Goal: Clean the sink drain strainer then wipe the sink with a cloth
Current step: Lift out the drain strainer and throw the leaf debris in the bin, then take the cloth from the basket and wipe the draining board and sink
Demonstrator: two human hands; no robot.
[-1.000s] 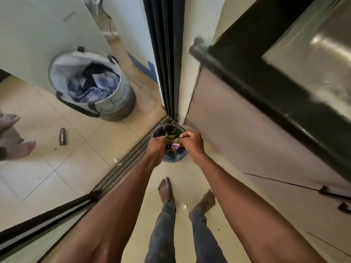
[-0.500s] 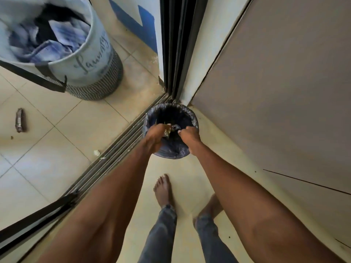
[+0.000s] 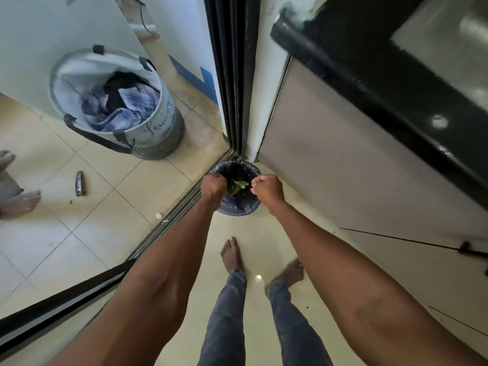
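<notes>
A small waste bin (image 3: 239, 207) lined with a dark bag stands on the floor in the corner by the door track. Green leaf scraps (image 3: 237, 186) lie inside it. My left hand (image 3: 214, 187) is curled into a fist over the bin's left rim; what it grips is hidden under the fingers. My right hand (image 3: 267, 191) is a fist over the right rim, apart from the left, with nothing visible in it. The sink (image 3: 449, 40) shows at the top right, set in a black counter. No cloth is in view.
A laundry basket (image 3: 158, 120) full of clothes stands at the left on the tiled floor, past the sliding door track (image 3: 174, 215). Another person's feet (image 3: 19, 202) are at the far left. A cabinet front (image 3: 356, 180) rises on the right. My own feet (image 3: 232, 253) stand below the bin.
The two hands, which met over the bin around a small metallic piece at the left fingers, have drawn apart. Green scraps now lie in the bin. The camera has pulled back and up.
</notes>
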